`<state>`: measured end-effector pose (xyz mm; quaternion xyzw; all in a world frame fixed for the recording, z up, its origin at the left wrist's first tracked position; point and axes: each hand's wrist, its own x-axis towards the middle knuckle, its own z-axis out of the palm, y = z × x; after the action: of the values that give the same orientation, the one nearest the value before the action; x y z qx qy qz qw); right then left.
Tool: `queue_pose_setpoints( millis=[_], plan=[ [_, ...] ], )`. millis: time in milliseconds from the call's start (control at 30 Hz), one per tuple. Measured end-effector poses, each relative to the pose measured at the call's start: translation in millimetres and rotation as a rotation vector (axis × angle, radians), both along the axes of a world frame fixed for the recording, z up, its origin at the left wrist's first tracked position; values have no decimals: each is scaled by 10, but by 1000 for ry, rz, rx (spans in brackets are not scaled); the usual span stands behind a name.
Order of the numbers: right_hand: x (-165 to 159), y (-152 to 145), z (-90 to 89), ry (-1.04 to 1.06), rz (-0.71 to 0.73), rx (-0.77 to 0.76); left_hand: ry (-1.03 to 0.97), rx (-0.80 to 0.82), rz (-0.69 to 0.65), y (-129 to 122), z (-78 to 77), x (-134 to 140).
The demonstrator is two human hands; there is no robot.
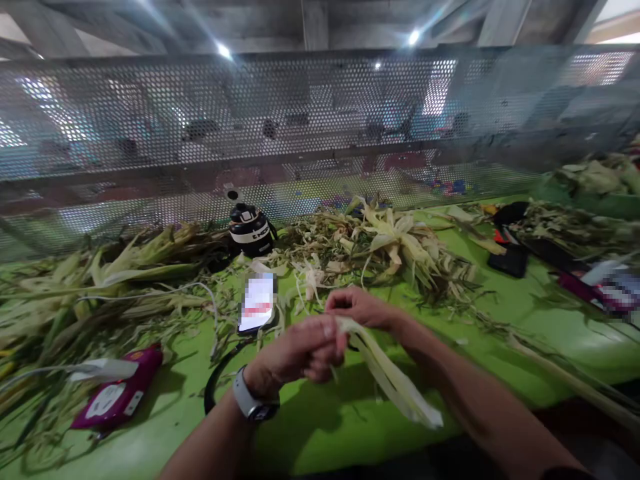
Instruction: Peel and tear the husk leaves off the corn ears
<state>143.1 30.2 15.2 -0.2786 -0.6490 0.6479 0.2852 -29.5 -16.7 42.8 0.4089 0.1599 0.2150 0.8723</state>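
My left hand (pixel 309 343), with a grey-strapped watch on its wrist, is closed in a pinch on a pale green corn husk (pixel 383 370). The husk hangs from the fingers toward the lower right, split into long strips. Just beyond it, my right hand (pixel 357 307) has its fingers curled together close to the pinched end of the husk. What lies between those fingers is too small to make out. A phone (pixel 258 302) with a lit screen stands propped up left of the hands, and a black curved cable (pixel 213 380) lies by the left wrist.
Heaps of corn husks (pixel 405 247) and shredded strips cover the back and left of the green table (pixel 310 433). A black jug-like bottle (pixel 251 230) stands behind the phone. At left lies a purple pack (pixel 123 387); a black phone-like object (pixel 507 260) is at right. Perforated metal screen (pixel 300 93) behind.
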Motion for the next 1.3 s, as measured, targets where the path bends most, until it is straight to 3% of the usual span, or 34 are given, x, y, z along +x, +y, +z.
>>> queue_pose_setpoints(
  millis=[67, 200, 333, 467, 533, 633, 733, 833, 933, 1000, 1100, 1300],
  plan=[
    [-133, -40, -151, 58, -27, -189, -138, -150, 288, 118, -45, 1],
    [-232, -99, -264, 39, -87, -263, -84, -443, 526, 358, -83, -20],
    [-140, -98, -138, 3, -59, -176, -63, -489, 529, 406, -85, -33],
    [-15, -69, 29, 180, -149, -195, -14, -423, 447, 382, -96, -53],
    [35, -60, 93, 234, -205, -185, 52, -337, 406, 384, -131, -59],
    [90, -73, 172, 62, -118, -47, 205, -115, 423, 398, -216, -48],
    [109, -125, 240, -216, -19, 272, 345, 126, 493, 412, -297, -20],
    [105, -183, 287, -249, -127, 549, 439, 273, 518, 423, -347, 3],
    [106, -199, 292, -141, -162, 445, 544, 434, 485, 403, -345, 21],
    [120, -172, 278, -94, -172, 314, 610, 638, 442, 353, -307, 38],
    [166, -82, 254, -69, -277, 251, 701, 896, 375, 227, -203, 66],
    [255, 85, 232, -43, -342, 150, 714, 1063, 321, 50, -39, 64]
  ],
)
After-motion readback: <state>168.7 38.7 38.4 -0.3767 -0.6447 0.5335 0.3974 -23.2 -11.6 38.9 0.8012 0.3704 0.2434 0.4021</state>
